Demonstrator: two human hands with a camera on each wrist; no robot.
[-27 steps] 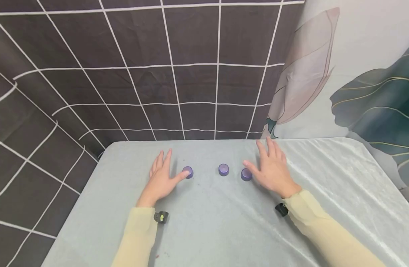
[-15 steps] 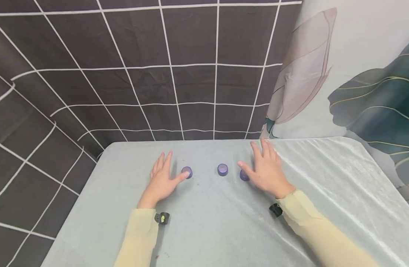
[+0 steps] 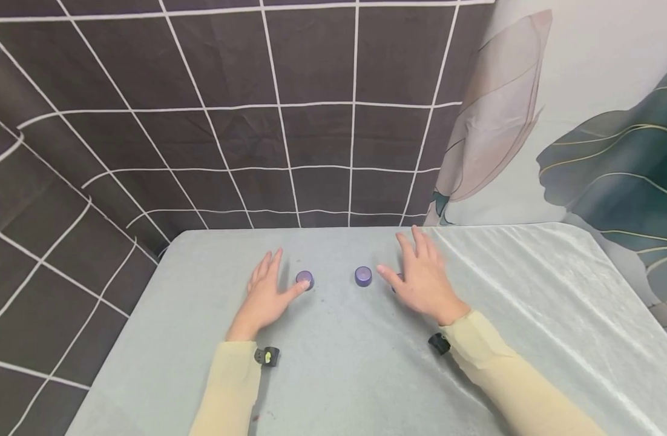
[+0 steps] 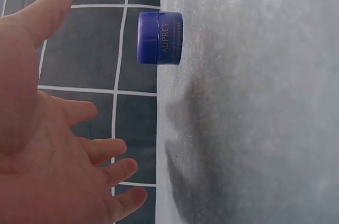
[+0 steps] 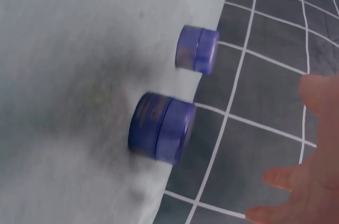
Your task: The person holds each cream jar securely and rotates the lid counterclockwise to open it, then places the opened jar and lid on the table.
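Note:
Three small purple cosmetic jars stand upright in a rough row on the pale cloth. The left jar (image 3: 303, 277), lettered AUPRES in the left wrist view, lies just past the thumb of my left hand (image 3: 264, 301). That hand hovers with spread, straight fingers; the thumb overlaps the jar in the head view but is apart from it in the left wrist view. The middle jar (image 3: 363, 277) stands between both hands. My right hand (image 3: 425, 283) hovers, fingers spread, above the right jar (image 5: 163, 127), mostly hiding it in the head view. Neither hand holds anything.
A light grey velvety cloth (image 3: 333, 357) covers the table. Its far edge meets a dark curtain (image 3: 317, 139) with white grid lines. A leaf-patterned curtain (image 3: 497, 145) hangs at the right back. Black wrist cameras sit at both cuffs.
My right hand has moved left, covering more of the right jar in the head view. The left hand has barely shifted, and the jars stay in place.

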